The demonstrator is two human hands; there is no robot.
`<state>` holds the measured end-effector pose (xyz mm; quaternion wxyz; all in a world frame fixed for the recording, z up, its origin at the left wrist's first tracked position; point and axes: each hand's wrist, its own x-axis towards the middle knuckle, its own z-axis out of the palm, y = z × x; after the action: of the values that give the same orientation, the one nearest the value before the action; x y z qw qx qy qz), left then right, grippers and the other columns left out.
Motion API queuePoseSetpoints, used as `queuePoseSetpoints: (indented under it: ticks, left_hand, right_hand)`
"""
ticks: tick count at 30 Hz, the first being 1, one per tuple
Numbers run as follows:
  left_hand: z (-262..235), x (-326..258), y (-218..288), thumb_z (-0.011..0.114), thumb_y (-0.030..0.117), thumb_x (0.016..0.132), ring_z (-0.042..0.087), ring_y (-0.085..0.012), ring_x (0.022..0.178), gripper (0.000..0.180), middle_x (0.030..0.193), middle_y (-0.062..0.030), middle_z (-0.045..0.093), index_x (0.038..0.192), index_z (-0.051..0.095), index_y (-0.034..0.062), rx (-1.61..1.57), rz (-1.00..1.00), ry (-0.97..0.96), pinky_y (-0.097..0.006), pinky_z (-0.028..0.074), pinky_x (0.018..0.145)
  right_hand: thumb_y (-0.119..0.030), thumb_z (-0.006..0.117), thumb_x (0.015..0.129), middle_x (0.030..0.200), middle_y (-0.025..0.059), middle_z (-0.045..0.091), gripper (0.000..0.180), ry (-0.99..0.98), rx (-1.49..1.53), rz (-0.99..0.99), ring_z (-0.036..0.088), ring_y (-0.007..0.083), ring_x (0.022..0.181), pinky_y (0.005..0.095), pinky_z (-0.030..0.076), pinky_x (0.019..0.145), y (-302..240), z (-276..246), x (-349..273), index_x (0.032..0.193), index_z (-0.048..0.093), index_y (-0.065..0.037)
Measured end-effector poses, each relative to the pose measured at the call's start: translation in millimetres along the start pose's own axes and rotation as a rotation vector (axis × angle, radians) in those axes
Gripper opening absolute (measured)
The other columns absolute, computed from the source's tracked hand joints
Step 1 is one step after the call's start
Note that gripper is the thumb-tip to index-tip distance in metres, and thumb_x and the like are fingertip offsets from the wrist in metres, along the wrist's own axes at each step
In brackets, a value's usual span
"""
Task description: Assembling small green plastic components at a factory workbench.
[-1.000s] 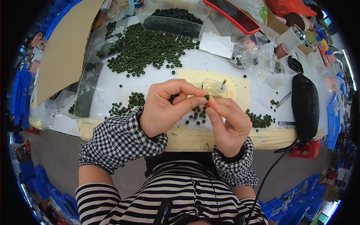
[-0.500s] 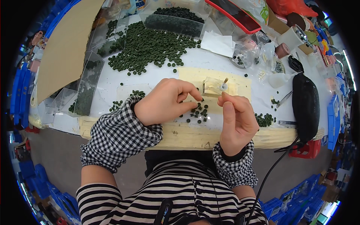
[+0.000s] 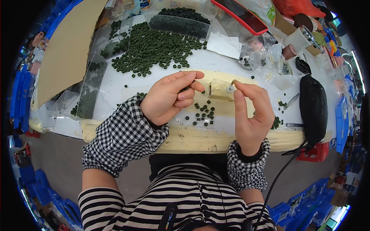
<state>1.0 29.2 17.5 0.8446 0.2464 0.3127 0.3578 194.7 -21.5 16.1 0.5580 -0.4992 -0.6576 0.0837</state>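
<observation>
Cluttered white worktable [image 3: 231, 63]. Left hand [image 3: 169, 98] curled, pinching small green discs [image 3: 185, 89]; right hand [image 3: 250, 111] fingertips pinched at pale block [image 3: 219, 89] mid-table. Discs look tiny, light, rigid: grip by edges. Big disc pile [image 3: 154, 48] far left.

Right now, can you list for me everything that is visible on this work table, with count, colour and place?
green discs: very many, dark green, big pile at back left of the table
loose discs: about a dozen, dark green, between the hands
small block: one, pale yellow, at the right fingertips
clear bags: several, transparent with green discs inside, left side
cardboard sheet: one, brown, far left
paper sheet: one, white, back centre
black pouch: one, black, right edge
tray: one, red rim, back right
table: one, white top
left hand: one, fingers curled over discs
right hand: one, pinching at the block
</observation>
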Motion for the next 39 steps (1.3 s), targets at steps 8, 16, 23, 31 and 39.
queuePoseSetpoints:
  ticks: [8, 16, 23, 31, 39]
  left_hand:
    - [1, -1, -5, 0.044, 0.018, 0.098, 0.031, -0.0014, 0.054, 0.027, 0.083, 0.0000, 0.056, 0.114, 0.056, -0.0004, 0.036, 0.027, -0.043, -0.015, 0.030, 0.047]
    - [1, -3, -6, 0.049, 0.013, 0.096, 0.030, -0.0009, 0.053, 0.026, 0.092, -0.0036, 0.061, 0.117, 0.056, 0.0006, 0.119, 0.060, -0.088, -0.015, 0.028, 0.046]
    - [-1, -4, -7, 0.049, 0.015, 0.096, 0.029, -0.0011, 0.052, 0.026, 0.093, -0.0047, 0.063, 0.117, 0.056, -0.0001, 0.027, 0.014, -0.193, -0.015, 0.028, 0.045]
    - [2, -5, -12, 0.050, 0.013, 0.095, 0.030, -0.0008, 0.051, 0.027, 0.095, -0.0046, 0.065, 0.118, 0.057, 0.0006, 0.147, 0.025, -0.208, -0.014, 0.027, 0.045]
    - [3, -5, -13, 0.051, 0.010, 0.094, 0.030, -0.0006, 0.051, 0.026, 0.096, -0.0052, 0.065, 0.118, 0.058, 0.0013, 0.165, 0.043, -0.222, -0.014, 0.026, 0.045]
  right_hand:
    - [-0.005, 0.069, 0.075, 0.084, 0.0071, 0.062, 0.012, -0.143, -0.332, -0.108, 0.055, 0.0253, 0.083, 0.0335, 0.045, 0.073, 10, -4, 25, 0.086, 0.065, -0.004]
    - [-0.003, 0.070, 0.074, 0.082, 0.0073, 0.062, 0.008, -0.100, -0.293, -0.082, 0.056, 0.0242, 0.081, 0.0323, 0.045, 0.071, 8, -7, 21, 0.081, 0.065, -0.003]
    - [0.000, 0.068, 0.079, 0.085, 0.0086, 0.063, 0.008, 0.146, 0.011, -0.093, 0.058, 0.0180, 0.080, 0.0274, 0.045, 0.073, -16, -12, 22, 0.086, 0.065, 0.000]
    - [-0.005, 0.059, 0.088, 0.085, 0.0074, 0.061, 0.008, -0.026, 0.406, 0.099, 0.058, 0.0117, 0.078, 0.0231, 0.047, 0.071, -5, 9, 10, 0.090, 0.056, 0.003]
    - [-0.005, 0.055, 0.091, 0.085, 0.0084, 0.060, 0.009, -0.070, 0.497, 0.175, 0.062, 0.0125, 0.077, 0.0224, 0.050, 0.068, -7, 11, 9, 0.090, 0.054, 0.004]
